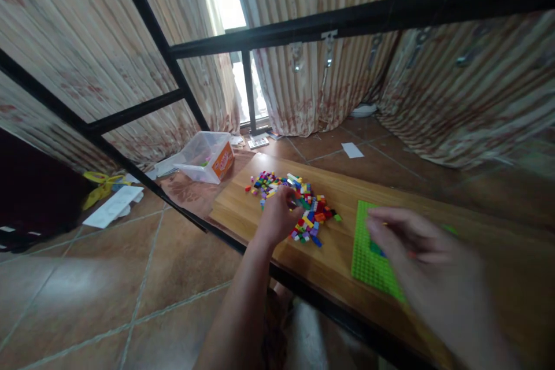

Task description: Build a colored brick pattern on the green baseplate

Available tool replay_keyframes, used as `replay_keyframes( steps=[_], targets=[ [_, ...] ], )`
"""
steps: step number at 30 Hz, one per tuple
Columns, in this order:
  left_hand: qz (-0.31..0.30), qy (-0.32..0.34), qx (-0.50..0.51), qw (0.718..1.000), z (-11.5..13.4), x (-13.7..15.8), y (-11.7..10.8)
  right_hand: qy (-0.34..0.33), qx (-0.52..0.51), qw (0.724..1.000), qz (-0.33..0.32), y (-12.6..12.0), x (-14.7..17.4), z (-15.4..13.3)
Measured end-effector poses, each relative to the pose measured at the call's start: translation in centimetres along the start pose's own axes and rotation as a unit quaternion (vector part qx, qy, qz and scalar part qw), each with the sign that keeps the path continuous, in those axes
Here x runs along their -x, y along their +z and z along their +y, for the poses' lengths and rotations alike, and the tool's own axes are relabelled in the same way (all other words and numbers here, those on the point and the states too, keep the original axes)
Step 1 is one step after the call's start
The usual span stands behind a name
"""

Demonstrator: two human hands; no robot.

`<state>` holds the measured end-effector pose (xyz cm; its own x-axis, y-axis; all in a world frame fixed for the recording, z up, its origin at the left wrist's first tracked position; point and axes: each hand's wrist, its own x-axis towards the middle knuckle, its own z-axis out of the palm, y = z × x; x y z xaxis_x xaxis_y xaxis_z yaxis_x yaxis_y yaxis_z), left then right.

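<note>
My left hand (280,218) is over the pile of small toy building bricks (310,221), its fingers curled. A dark green brick (303,203) shows between its thumb and fingers. On the right, my blurred right hand (411,254) is above the bright green baseplate (373,269), thumb and forefinger pinched together. A tiny yellow spot shows at those fingertips, too small to name. Blue and darker green bricks (376,248) on the plate are partly covered by this hand, as is the plate's right side.
The wooden table (338,185) carries the pile and the plate. A clear plastic box (203,156) with an orange label is on the floor beyond its left end. Black metal bars (260,40) cross in front of the curtains. Papers (352,150) lie on the tiles.
</note>
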<state>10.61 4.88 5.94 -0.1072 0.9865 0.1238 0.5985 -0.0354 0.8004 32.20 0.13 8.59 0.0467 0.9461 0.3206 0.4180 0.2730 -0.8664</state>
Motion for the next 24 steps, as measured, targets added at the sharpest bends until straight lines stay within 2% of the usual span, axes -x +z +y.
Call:
replay_keyframes(
  steps=[1,3,6,11,13,16,20,24],
  targets=[
    [-0.017,0.009,0.053,0.998,0.4,0.2,0.8,0.010,0.007,1.000,-0.006,0.4,-0.1,-0.3],
    [-0.054,0.022,0.160,0.985,1.3,0.7,2.2,0.044,-0.006,0.997,-0.060,1.8,-0.1,-0.1],
    [-0.093,0.025,0.262,0.960,2.6,1.4,3.7,0.067,-0.061,0.993,-0.078,3.7,-0.1,1.5],
    [-0.163,0.050,0.305,0.937,4.1,2.0,4.1,0.077,-0.128,0.989,0.008,3.6,-0.1,2.8],
    [-0.182,0.026,0.343,0.921,4.3,2.0,4.2,0.091,-0.131,0.987,0.027,3.1,-0.3,2.9],
    [-0.199,-0.026,0.397,0.896,4.4,1.9,4.7,0.093,-0.129,0.987,0.018,2.7,-0.2,3.2],
    [-0.180,-0.056,0.398,0.898,4.3,1.8,6.0,0.085,-0.148,0.985,-0.031,2.6,0.4,3.7],
    [-0.189,-0.061,0.372,0.907,4.1,2.0,7.1,0.079,-0.076,0.994,-0.010,2.2,1.5,3.8]
  ],
)
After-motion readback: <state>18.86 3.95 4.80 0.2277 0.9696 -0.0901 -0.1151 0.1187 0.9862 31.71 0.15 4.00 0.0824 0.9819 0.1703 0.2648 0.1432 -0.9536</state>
